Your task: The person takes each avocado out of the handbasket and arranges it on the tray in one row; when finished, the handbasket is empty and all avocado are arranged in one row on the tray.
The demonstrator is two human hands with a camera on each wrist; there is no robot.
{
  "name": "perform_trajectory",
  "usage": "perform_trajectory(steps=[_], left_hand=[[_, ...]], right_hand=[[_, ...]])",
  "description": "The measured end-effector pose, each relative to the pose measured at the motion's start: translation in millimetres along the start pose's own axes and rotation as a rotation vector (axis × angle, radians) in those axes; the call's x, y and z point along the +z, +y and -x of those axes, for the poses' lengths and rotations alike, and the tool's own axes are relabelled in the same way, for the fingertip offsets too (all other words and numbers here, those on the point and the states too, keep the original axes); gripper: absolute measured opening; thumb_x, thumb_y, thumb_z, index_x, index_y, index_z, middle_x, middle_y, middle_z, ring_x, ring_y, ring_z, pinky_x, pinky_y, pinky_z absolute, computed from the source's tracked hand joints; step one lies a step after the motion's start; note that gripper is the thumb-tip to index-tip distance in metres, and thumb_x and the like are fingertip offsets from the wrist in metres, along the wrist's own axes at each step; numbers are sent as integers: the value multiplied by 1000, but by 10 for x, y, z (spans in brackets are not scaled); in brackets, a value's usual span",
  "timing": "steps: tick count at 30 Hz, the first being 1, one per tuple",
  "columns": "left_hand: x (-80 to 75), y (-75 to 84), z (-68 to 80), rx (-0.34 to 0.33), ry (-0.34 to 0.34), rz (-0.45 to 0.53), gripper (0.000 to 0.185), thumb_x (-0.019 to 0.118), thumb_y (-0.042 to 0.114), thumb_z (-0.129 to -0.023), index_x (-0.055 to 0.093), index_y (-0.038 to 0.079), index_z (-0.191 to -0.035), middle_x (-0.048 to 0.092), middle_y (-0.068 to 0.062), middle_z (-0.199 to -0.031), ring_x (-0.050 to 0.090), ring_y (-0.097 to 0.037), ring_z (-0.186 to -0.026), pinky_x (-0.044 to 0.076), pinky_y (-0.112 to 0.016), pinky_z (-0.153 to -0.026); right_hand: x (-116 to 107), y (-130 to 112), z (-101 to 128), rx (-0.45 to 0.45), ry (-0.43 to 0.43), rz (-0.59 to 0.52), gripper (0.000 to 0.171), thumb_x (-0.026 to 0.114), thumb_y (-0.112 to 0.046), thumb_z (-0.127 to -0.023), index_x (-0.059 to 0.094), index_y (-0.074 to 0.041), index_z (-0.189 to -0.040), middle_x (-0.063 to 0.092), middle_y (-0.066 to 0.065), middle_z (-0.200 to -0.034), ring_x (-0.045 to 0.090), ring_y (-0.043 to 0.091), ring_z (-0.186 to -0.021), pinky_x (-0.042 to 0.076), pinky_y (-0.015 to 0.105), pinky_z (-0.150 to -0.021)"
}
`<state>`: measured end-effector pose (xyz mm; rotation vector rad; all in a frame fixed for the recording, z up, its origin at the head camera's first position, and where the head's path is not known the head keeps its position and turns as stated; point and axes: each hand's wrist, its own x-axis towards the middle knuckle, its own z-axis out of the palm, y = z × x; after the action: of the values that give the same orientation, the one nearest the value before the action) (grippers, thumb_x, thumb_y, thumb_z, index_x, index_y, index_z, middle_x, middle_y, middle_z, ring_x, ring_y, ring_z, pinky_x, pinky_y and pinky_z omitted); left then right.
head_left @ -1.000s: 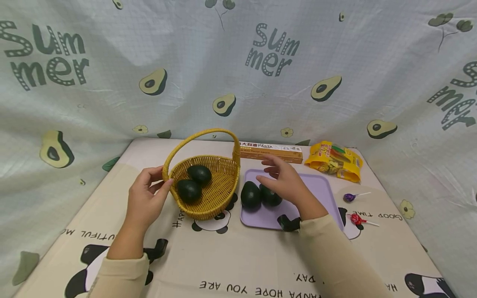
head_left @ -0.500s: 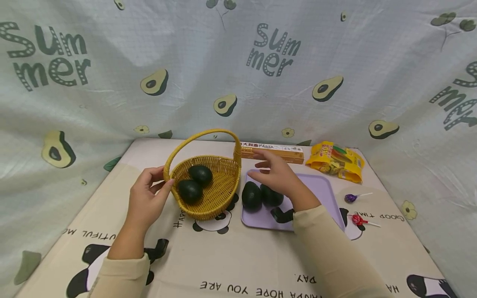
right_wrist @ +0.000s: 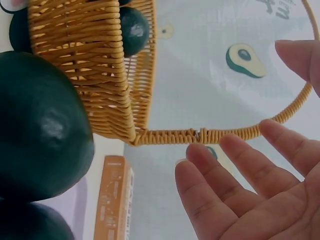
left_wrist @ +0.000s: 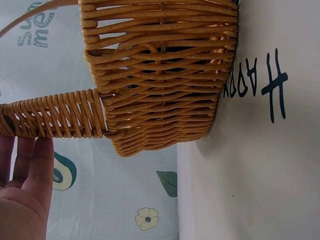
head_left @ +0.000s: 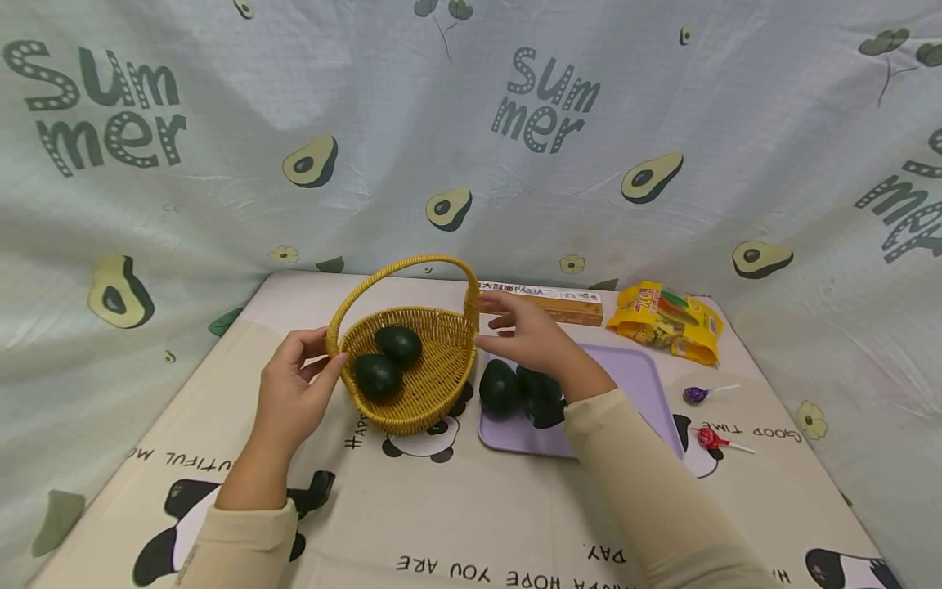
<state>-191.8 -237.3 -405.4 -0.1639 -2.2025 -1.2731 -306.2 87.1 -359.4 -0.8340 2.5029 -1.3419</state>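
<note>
1. The left hand (head_left: 298,393) sits at the near-left end of the basket (head_left: 412,368), fingers loosely curled beside the foot of the handle (head_left: 401,270). The left wrist view shows the fingertips (left_wrist: 35,155) just under the woven handle strip; whether they touch it cannot be told, and nothing is pinched.
2. The right hand (head_left: 533,339) hovers open, fingers spread, beside the right end of the handle. In the right wrist view the fingertips (right_wrist: 235,155) lie close to the handle wire but hold nothing.
3. The basket stands on the table (head_left: 456,507), left of the purple tray (head_left: 633,376). Two dark avocados (head_left: 386,360) lie inside it, touching each other.
4. Two more avocados on the tray (head_left: 500,386) rest at its left edge, partly hidden by the right wrist.
5. The wicker looks stiff yet light, with a rough weave that should resist slipping. Loaded, it would probably carry best by the top of the arched handle, or by both handle feet at once. The avocados look smooth and firm, and could roll if it tips.
6. Behind the tray are a pasta box (head_left: 545,301) and a yellow snack bag (head_left: 666,321); two lollipops (head_left: 702,413) lie to the right.
</note>
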Motion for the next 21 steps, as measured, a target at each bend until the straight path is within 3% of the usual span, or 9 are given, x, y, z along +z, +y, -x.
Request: perform_trajectory(steps=[5, 12, 16, 21], left_hand=[[-8, 7, -1, 0, -4, -8, 36, 71, -1, -94, 58, 0, -128, 65, -11, -123, 66, -18, -110, 53, -9, -92], [-7, 15, 0, -2, -13, -23, 36, 71, 1, -95, 57, 0, -129, 65, -11, -123, 66, -28, -111, 52, -7, -92], [-13, 19, 6, 3, -12, -27, 36, 71, 0, -95, 58, 0, -128, 65, -11, -122, 66, -23, -111, 53, -9, -92], [-8, 6, 9, 13, -10, -25, 36, 71, 0, -94, 59, 1, -128, 66, -11, -121, 64, -5, -107, 55, -13, -92]], right_hand=[[20, -42, -105, -15, -26, 15, 69, 79, -32, -91, 49, -14, -151, 54, 12, -150, 58, 35, -132, 52, 49, -110], [59, -103, -223, 12, -70, 61, 69, 80, -34, -90, 50, -23, -150, 55, 6, -149, 58, 31, -131, 56, 49, -103], [92, -127, -290, 8, -95, 73, 70, 80, -35, -90, 49, -22, -151, 55, 6, -149, 58, 32, -131, 56, 49, -103], [124, -157, -381, 7, -112, 91, 70, 80, -37, -89, 49, -22, -150, 55, 8, -150, 58, 32, -130, 57, 48, -101]])
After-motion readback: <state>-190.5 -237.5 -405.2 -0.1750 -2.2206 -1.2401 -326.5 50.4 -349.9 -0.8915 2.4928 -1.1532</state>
